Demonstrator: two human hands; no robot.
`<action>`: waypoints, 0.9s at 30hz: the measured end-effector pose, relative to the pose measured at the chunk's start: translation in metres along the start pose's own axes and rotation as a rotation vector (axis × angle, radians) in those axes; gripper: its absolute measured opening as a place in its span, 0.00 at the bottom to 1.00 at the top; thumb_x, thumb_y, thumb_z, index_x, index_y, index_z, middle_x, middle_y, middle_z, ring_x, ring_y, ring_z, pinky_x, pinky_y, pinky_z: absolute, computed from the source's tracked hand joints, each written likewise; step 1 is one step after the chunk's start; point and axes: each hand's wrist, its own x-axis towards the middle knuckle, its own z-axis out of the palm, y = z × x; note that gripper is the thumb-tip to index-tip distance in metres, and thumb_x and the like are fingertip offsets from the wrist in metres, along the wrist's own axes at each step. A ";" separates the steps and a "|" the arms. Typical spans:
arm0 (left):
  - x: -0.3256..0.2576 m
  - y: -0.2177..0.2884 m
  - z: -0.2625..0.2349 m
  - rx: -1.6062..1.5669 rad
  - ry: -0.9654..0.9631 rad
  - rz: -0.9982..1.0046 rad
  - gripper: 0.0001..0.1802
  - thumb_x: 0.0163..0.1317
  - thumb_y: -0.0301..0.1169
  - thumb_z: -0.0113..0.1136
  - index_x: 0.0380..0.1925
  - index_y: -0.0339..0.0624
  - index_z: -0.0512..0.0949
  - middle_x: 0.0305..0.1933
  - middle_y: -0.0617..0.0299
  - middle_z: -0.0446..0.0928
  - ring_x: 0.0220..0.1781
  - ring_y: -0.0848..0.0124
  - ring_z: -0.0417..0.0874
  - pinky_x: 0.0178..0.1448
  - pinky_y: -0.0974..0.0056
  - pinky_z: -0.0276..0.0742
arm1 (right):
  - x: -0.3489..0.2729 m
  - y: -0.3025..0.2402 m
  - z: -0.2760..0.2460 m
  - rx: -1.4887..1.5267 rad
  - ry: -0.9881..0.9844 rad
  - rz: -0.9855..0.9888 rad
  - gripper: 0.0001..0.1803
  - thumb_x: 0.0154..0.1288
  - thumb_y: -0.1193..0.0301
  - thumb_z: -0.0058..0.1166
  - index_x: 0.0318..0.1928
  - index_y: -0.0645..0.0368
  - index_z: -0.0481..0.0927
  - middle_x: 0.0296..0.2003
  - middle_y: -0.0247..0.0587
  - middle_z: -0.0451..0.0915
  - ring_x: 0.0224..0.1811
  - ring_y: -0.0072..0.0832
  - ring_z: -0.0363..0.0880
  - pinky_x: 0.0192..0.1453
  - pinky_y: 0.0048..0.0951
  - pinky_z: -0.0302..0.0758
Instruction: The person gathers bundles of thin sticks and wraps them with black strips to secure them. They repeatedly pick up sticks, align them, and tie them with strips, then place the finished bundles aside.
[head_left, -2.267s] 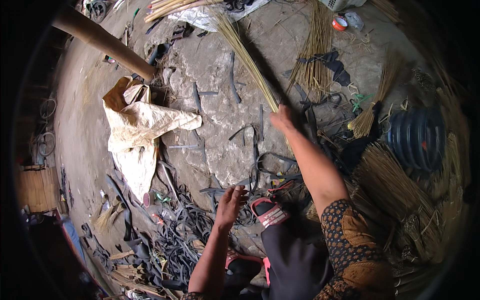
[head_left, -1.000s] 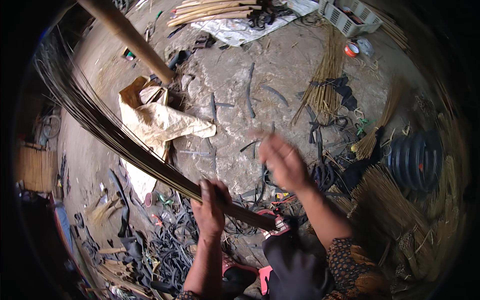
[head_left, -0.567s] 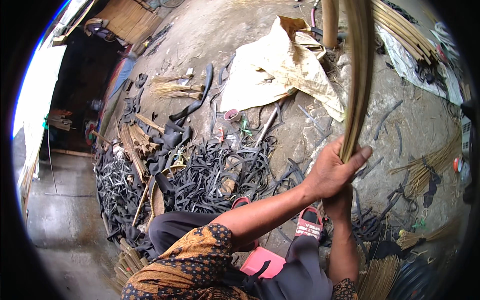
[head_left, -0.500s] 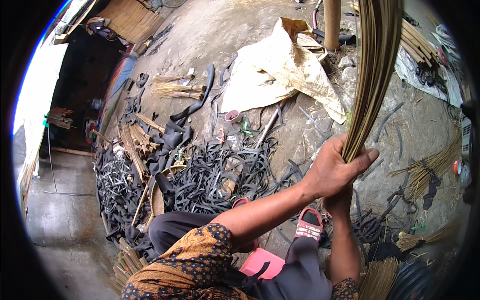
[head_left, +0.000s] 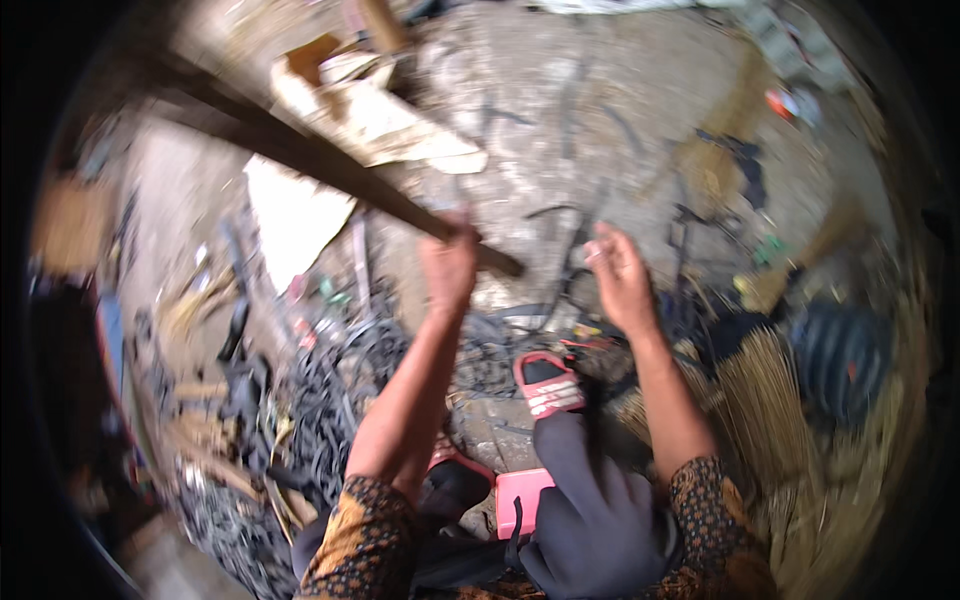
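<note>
My left hand is closed around a long bundle of thin brown sticks near its lower end. The bundle slants up to the far left, smeared by motion, and its short end juts out to the right of my fist. Apart from it, my right hand is raised on the right with nothing visible in it; its fingers are somewhat blurred but look parted. Below both hands are my feet in pink sandals.
Black rubber strips lie heaped at the left. A pale sack is spread farther off. At the right stand upright stick bundles beside a dark ribbed round object. Another bundle lies beyond. A pink flat object is between my legs.
The stick bundle has swung from upright at the right to slanting far left in my left hand. My right hand has come off it and moved apart. The view has turned to the right.
</note>
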 end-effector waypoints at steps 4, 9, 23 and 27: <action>0.015 -0.042 -0.012 -0.268 -0.034 0.239 0.22 0.82 0.47 0.55 0.41 0.36 0.79 0.38 0.53 0.86 0.43 0.68 0.85 0.54 0.58 0.80 | -0.087 0.033 -0.052 -0.040 0.017 0.087 0.17 0.81 0.69 0.55 0.63 0.62 0.77 0.40 0.39 0.85 0.35 0.22 0.84 0.38 0.28 0.80; 0.027 -0.048 -0.026 -0.132 -0.038 0.130 0.27 0.83 0.52 0.51 0.53 0.35 0.78 0.40 0.56 0.84 0.41 0.66 0.84 0.55 0.59 0.81 | -0.192 0.011 -0.082 -0.299 0.060 0.170 0.19 0.78 0.63 0.57 0.60 0.63 0.80 0.38 0.47 0.88 0.39 0.39 0.89 0.46 0.39 0.82; 0.005 0.109 -0.245 0.039 0.115 0.153 0.36 0.81 0.60 0.49 0.74 0.47 0.73 0.33 0.67 0.65 0.36 0.72 0.70 0.49 0.64 0.76 | -0.437 -0.056 -0.277 -0.464 0.905 0.389 0.22 0.78 0.54 0.55 0.59 0.57 0.82 0.46 0.52 0.88 0.48 0.43 0.89 0.53 0.44 0.82; -0.011 0.078 -0.296 0.175 0.166 0.110 0.34 0.83 0.57 0.44 0.82 0.57 0.63 0.33 0.64 0.66 0.33 0.70 0.70 0.42 0.63 0.78 | -0.540 -0.039 -0.363 -0.683 1.337 0.643 0.25 0.79 0.53 0.54 0.64 0.56 0.79 0.53 0.53 0.86 0.56 0.48 0.86 0.59 0.47 0.82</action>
